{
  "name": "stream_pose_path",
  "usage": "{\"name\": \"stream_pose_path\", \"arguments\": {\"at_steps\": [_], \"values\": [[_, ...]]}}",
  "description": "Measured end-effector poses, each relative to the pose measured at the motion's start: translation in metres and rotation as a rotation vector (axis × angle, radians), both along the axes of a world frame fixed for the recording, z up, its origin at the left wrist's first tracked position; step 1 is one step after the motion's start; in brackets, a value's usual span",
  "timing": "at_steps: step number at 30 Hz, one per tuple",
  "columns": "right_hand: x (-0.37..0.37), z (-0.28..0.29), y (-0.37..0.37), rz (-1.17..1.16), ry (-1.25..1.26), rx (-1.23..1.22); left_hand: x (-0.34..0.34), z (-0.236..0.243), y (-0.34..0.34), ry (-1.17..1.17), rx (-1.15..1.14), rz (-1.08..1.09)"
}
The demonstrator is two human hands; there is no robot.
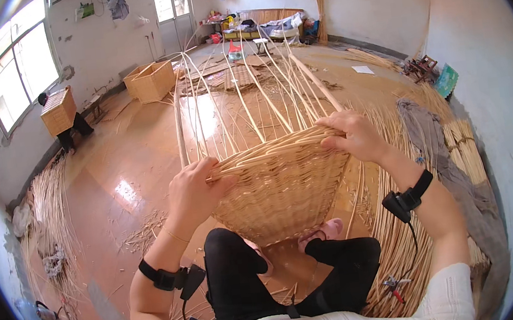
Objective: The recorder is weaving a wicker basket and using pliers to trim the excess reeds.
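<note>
I sit low over a woven wicker piece point(278, 189) that stands upright before my feet, with long loose stakes fanning out from its top edge. My left hand point(200, 188) is closed on its upper left corner, fingers over the woven rim. My right hand point(354, 137) grips the upper right corner, thumb on the near face and fingers over the rim, beside a thicker pole point(316, 80). Red-handled pliers point(396, 290) lie on the canes to my lower right.
A co-worker point(78, 125) by the left window holds a woven box point(59, 111). Two boxes point(154, 83) stand behind. Cane bundles lie left point(50, 219) and right point(462, 151), with grey cloth point(425, 130). A cluttered bed point(267, 27) is at the back.
</note>
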State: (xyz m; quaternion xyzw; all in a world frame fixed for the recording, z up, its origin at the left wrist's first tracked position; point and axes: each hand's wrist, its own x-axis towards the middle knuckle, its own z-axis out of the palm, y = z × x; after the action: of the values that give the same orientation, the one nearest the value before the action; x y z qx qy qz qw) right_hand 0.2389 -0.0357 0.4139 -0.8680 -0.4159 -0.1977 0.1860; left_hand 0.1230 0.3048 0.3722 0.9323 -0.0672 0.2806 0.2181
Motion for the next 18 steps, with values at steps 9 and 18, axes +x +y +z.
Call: {"name": "stream_pose_path", "arguments": {"at_steps": [9, 18], "values": [[-0.048, -0.013, -0.011, -0.218, -0.360, -0.049, -0.009, 0.006, 0.011, -0.165, 0.222, -0.294], [-0.254, 0.084, 0.040, 0.591, -0.262, 0.800, 0.009, -0.049, -0.047, -0.375, 0.329, -0.336]]}}
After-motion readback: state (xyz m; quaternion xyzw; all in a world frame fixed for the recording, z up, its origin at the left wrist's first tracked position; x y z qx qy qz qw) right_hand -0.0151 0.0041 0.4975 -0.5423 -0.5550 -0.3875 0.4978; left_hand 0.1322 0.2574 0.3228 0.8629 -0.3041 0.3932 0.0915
